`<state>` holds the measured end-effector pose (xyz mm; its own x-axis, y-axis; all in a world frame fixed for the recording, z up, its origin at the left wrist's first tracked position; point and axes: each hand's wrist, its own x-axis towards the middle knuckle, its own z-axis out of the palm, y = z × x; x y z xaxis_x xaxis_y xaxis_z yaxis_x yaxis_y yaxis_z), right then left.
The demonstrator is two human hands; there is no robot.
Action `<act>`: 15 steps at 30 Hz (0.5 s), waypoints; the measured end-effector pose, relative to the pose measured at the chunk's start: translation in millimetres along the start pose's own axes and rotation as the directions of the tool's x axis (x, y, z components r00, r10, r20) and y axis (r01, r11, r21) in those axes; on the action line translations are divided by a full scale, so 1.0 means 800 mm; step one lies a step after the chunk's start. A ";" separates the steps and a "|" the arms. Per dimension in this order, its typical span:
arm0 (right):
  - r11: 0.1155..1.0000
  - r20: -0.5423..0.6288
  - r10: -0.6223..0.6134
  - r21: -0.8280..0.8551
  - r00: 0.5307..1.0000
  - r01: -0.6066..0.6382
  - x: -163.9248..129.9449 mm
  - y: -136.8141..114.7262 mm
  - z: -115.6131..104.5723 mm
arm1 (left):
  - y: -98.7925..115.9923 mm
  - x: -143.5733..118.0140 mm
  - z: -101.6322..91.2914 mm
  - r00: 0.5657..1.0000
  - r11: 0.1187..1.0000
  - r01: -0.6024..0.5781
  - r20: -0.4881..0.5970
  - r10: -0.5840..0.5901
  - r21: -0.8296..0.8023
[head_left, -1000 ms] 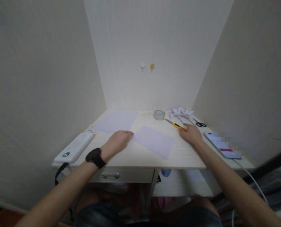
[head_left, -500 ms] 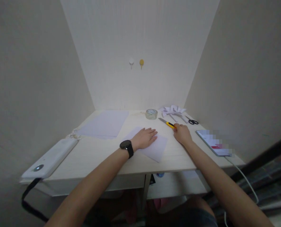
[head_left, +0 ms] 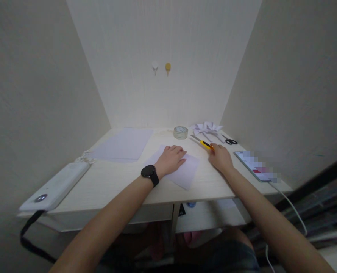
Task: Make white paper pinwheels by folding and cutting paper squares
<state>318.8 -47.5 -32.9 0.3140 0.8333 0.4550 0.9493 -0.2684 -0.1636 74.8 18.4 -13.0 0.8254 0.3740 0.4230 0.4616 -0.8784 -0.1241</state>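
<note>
While the left hand (head_left: 171, 159) lies flat on paper (head_left: 185, 172), the right hand's (head_left: 220, 159) grip holds the utility knife (head_left: 203, 143); blade pointing far-left.

The pale cream wooden tabletop (head_left: 123, 184) has a faint fine grain, and the walls around it are plain off-white. The small flat sheet of paper (head_left: 185, 172) is very light lilac-white, and the larger flat sheet of paper (head_left: 123, 144) has the same tint. The slim utility knife (head_left: 202, 142) has a yellow body with a grey metal blade. The round roll of adhesive tape (head_left: 181, 132) is clear with a greyish shine. The small scissors (head_left: 230, 141) have black handles. The folded paper shape (head_left: 206, 127) is white. The round wristwatch (head_left: 149, 173) is black. The long flat plastic device (head_left: 55, 185) is white with a dark round spot.
</note>
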 end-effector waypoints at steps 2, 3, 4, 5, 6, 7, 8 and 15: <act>1.000 0.006 -0.011 0.011 1.000 0.010 -0.005 0.001 -0.003 | -0.003 0.001 -0.001 0.999 0.999 0.010 -0.032 -0.011 -0.051; 1.000 0.013 -0.022 0.019 1.000 0.022 -0.008 0.001 -0.004 | -0.006 0.001 -0.002 0.999 0.996 0.016 -0.050 -0.020 -0.091; 0.999 0.019 -0.039 0.029 0.999 0.038 -0.011 0.002 -0.006 | -0.009 0.002 -0.001 0.997 0.990 0.019 -0.067 -0.028 -0.137; 0.998 0.023 -0.058 0.041 0.998 0.057 -0.014 0.003 -0.007 | -0.012 0.002 -0.001 0.996 0.983 0.019 -0.083 -0.035 -0.184; 0.995 0.022 -0.078 0.056 0.997 0.077 -0.016 0.003 -0.008 | -0.016 0.002 -0.001 0.995 0.975 0.016 -0.097 -0.038 -0.223; 0.992 0.020 -0.101 0.072 0.995 0.100 -0.019 0.004 -0.009 | -0.021 0.002 0.000 0.993 0.967 0.014 -0.107 -0.043 -0.254; 0.989 0.016 -0.123 0.089 0.992 0.122 -0.022 0.005 -0.010 | -0.025 0.002 0.001 0.993 0.962 0.017 -0.111 -0.050 -0.274; 0.938 0.023 -0.286 0.212 0.958 0.275 -0.056 0.011 -0.024 | -0.039 -0.004 -0.004 0.983 0.953 0.116 -0.106 -0.151 -0.280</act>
<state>313.1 -96.1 -37.8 0.0289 0.8860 0.4627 0.9736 0.0799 -0.2139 56.6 43.8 -7.7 0.7073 0.4685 0.5294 0.4444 -0.8771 0.1824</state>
